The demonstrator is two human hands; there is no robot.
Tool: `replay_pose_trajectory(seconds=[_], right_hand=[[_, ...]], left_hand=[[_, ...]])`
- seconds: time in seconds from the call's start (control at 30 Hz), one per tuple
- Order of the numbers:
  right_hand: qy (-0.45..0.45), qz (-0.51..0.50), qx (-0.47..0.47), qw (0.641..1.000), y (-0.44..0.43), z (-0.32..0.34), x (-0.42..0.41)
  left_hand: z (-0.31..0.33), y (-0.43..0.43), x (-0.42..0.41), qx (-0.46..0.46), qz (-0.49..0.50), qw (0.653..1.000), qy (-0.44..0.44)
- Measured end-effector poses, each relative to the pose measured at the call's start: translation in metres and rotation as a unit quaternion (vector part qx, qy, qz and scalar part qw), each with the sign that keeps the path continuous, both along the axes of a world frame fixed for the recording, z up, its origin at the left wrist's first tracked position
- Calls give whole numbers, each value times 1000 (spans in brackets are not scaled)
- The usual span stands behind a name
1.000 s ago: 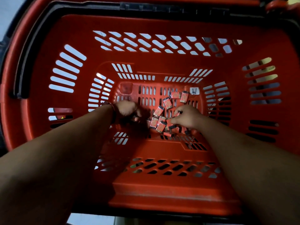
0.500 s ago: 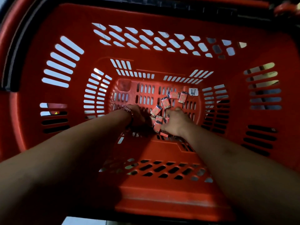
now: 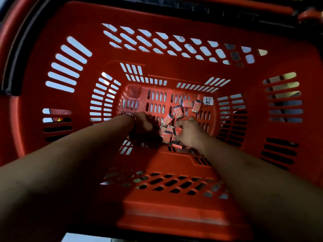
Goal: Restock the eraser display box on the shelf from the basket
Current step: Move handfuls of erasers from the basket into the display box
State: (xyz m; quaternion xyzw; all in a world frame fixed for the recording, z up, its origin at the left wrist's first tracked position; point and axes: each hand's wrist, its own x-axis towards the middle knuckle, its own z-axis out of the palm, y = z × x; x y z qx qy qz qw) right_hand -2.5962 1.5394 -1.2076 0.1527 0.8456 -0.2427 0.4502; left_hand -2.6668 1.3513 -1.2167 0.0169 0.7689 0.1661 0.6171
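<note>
Several small red-wrapped erasers (image 3: 178, 111) lie scattered on the floor of the red plastic basket (image 3: 174, 212), right of its middle. Both my arms reach down into it. My right hand (image 3: 191, 134) lies on the near end of the pile, with its thumb and fingers curled round a red eraser (image 3: 178, 131). My left hand (image 3: 143, 123), with a bead bracelet at the wrist, is curled just left of the pile. Shadow hides what lies under its fingers. The display box and the shelf are out of view.
The basket's slotted walls (image 3: 70, 67) rise on all sides around my arms. A white sticker (image 3: 208, 101) marked with a number lies on the floor at the far right. A black handle (image 3: 12, 55) runs along the left rim.
My view has dropped closer into the basket. Both hands have drawn together at the near end of the eraser pile, and the right hand has closed over erasers there.
</note>
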Motion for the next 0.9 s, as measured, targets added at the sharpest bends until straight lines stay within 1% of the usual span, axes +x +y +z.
replay_pose_trajectory(seconds=[0.1, 0.17, 0.2, 0.27, 0.43, 0.5, 0.57, 0.63, 0.77, 0.83, 0.9], right_hand=[[7, 3, -9, 1000, 1, -2, 3], [15, -12, -21, 1000, 3, -5, 4], [18, -24, -31, 999, 5, -6, 4], [22, -46, -51, 997, 8, -8, 4], [7, -90, -93, 992, 19, -5, -1], [3, -110, -98, 989, 24, 1, -5], [-3, -146, -101, 984, 27, 9, -11], [-2, -181, -109, 977, 29, 19, -18], [39, -193, -123, 973, 36, 44, -33], [55, -206, -134, 968, 39, 59, -37], [81, -215, -140, 963, 43, 77, -38]], left_hand=[[27, 12, -6, -8, 21, 1000, -9], [56, 19, -6, 3, -36, 999, 23], [60, 18, -4, 0, -29, 999, 25], [32, 8, -2, -9, 27, 1000, -12], [22, 3, -13, -29, 43, 999, -7], [27, 5, -16, -24, 65, 997, 17], [35, 8, -20, -5, 66, 997, 49], [44, 8, -25, 17, 70, 997, 39], [70, 8, -31, 40, 91, 993, 58], [89, 13, -31, 33, 87, 992, 84], [111, 19, -30, 27, 71, 989, 130]])
